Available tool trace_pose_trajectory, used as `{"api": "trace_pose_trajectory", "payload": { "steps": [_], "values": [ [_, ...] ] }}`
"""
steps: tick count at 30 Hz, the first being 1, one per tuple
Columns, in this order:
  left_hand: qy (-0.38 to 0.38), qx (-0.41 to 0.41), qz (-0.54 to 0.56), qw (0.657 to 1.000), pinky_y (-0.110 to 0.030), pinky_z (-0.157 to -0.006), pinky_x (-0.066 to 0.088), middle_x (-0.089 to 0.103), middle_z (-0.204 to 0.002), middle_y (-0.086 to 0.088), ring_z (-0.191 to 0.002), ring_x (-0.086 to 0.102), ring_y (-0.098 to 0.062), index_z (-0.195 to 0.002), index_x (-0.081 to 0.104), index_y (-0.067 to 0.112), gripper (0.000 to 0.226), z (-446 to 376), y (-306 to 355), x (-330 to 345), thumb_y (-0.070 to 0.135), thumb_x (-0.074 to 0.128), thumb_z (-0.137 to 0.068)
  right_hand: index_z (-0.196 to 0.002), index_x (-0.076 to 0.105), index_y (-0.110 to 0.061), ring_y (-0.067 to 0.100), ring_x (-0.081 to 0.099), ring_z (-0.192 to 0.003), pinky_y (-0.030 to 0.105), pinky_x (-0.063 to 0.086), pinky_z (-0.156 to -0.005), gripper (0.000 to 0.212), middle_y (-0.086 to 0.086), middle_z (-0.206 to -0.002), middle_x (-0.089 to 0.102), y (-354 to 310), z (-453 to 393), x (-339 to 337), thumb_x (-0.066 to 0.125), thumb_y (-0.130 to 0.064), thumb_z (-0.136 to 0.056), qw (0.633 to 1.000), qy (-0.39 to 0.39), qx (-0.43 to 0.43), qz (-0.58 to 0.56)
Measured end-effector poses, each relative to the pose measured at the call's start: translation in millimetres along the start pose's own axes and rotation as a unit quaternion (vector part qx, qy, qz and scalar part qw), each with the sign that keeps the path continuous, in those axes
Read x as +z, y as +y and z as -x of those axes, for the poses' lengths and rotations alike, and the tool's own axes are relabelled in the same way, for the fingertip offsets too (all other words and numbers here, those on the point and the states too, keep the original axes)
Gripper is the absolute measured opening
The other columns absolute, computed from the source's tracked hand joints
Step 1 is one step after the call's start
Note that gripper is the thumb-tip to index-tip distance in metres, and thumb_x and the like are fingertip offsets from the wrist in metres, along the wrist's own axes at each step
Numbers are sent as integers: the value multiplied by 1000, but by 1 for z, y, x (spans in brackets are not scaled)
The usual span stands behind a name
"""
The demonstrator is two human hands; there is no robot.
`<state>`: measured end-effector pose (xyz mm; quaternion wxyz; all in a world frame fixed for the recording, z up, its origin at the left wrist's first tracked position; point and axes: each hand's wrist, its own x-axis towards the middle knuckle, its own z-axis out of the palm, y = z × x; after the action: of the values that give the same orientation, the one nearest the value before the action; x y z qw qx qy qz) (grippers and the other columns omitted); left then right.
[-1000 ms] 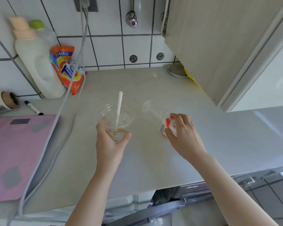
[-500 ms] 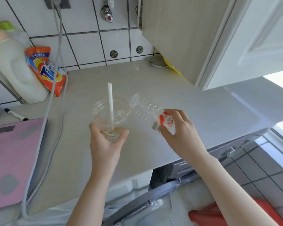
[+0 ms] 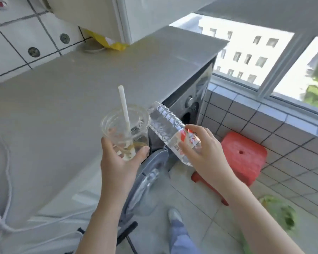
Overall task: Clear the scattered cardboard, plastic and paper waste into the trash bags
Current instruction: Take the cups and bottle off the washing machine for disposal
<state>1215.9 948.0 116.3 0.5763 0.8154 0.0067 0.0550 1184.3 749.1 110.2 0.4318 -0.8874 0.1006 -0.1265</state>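
The left hand [image 3: 120,163] is wrapped around the lower part of a clear plastic cup [image 3: 125,127], fingers closed on it, and the palm hides the cup's base; a little brownish residue shows inside, though what it is cannot be made out. A white straw [image 3: 124,107] stands tilted in the cup. The right hand [image 3: 204,153] is clamped around the labelled end of a clear plastic bottle [image 3: 165,123], covering part of the red and white label, and whether the bottle has a cap cannot be seen. The bottle's far end lies just beside the cup's rim. Compared with the earlier frames, both items are lifted off the countertop [image 3: 81,85] and held out past its front edge, and the view has swung right: the detergent jug, orange packet and pink scale are gone from sight, while a window [image 3: 264,57] and a red stool [image 3: 240,156] on the tiled floor now appear. Below the hands, an open washing machine door [image 3: 151,173] juts out from under the counter, beside a blurred shoe [image 3: 174,217]. Open floor lies to the right, between the door and the stool.
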Motion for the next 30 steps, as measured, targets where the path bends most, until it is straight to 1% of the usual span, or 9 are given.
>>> {"api": "trace_pose_trajectory", "payload": {
  "steps": [3,5,7,9,11,17,23,27,30],
  "values": [
    [-72,6,-4,997,-24,-81,47,57,-101,21,-93,60,1,-109,40,45,61,31,0,28,30,82,-68,-124,53,-32,8,58,-101,30,51,-88,36,-13,-118,52,26,45,-26,57,-41,-89,998,38,55,-7],
    [-130,0,-14,991,-33,-87,51,59,-109,17,-98,62,-7,-113,41,45,64,47,-2,49,31,84,-67,-123,53,-32,9,58,-100,36,51,-89,36,-13,-116,52,43,73,-46,57,-41,-88,994,60,91,-1],
    [-181,-4,-20,983,-38,-90,50,58,-120,8,-104,60,-14,-113,41,46,66,64,-2,73,34,84,-64,-124,53,-31,9,57,-101,35,50,-90,39,-12,-118,53,61,98,-66,58,-42,-87,990,77,118,10],
    [-218,-8,-23,976,-35,-87,50,57,-120,7,-102,58,-8,-98,41,55,58,81,1,97,31,83,-66,-124,52,-31,7,54,-106,33,49,-92,41,-12,-121,53,81,120,-85,59,-43,-85,984,89,150,22],
    [-253,-11,-36,967,-33,-83,49,59,-105,16,-88,57,7,-94,42,48,53,97,0,123,29,84,-67,-124,53,-31,5,53,-106,29,47,-92,40,-11,-120,54,102,140,-103,59,-42,-86,977,103,186,29],
    [-340,-32,-82,936,-37,-85,51,60,-93,17,-77,57,16,-104,44,30,58,142,-5,223,25,86,-65,-122,55,-23,2,48,-100,17,33,-84,43,-10,-112,55,171,193,-168,61,-44,-85,947,155,277,51],
    [-373,-45,-117,919,-40,-91,50,58,-112,2,-102,59,-17,-113,48,29,74,206,-5,352,38,85,-51,-116,59,-19,7,51,-93,14,31,-77,48,-4,-109,61,271,232,-249,62,-48,-78,914,164,366,49],
    [-386,-66,-148,908,-29,-80,42,57,-112,-3,-101,56,-18,-116,49,16,69,248,-8,433,22,87,-60,-119,57,-21,10,52,-97,18,34,-79,42,-3,-112,59,345,247,-304,67,-39,-82,900,137,413,40],
    [-411,-70,-159,895,-31,-81,43,57,-110,-4,-99,54,-18,-115,50,14,67,268,-22,491,23,87,-60,-121,54,-23,14,53,-102,25,40,-82,42,-2,-113,56,400,248,-329,63,-41,-84,891,98,440,50]
  ]
}}
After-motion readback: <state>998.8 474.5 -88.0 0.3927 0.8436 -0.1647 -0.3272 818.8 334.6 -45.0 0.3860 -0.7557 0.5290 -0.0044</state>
